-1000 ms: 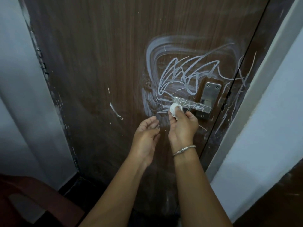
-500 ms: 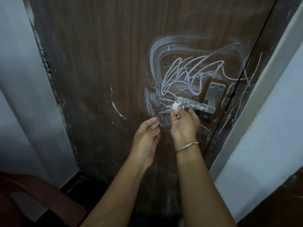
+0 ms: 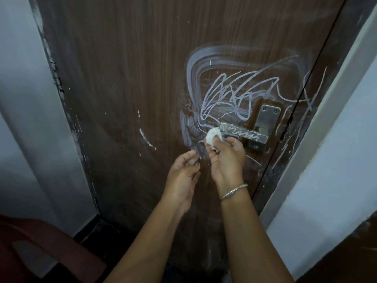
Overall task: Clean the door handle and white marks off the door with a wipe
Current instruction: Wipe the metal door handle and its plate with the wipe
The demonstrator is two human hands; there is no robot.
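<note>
A dark brown wooden door (image 3: 132, 68) carries white scribbles and smears (image 3: 230, 92) around a metal lever handle (image 3: 242, 132) on its steel plate (image 3: 266, 119). The handle itself has white zigzag marks. My right hand (image 3: 226, 160), with a silver bracelet at the wrist, grips a small crumpled white wipe (image 3: 212, 137) pressed at the free left end of the handle. My left hand (image 3: 183, 174) hovers just left of it with fingers loosely apart and nothing in it, palm turned toward the right hand.
A short white streak (image 3: 146, 138) sits on the door left of the handle. The white door frame and wall (image 3: 336, 139) stand at right, a pale wall (image 3: 24, 119) at left. A reddish-brown chair (image 3: 47, 252) fills the lower left corner.
The right hand has shifted the wipe slightly along the handle's left end; the wipe shows more between the fingers. The left hand has stayed in place. The view moved a little.
</note>
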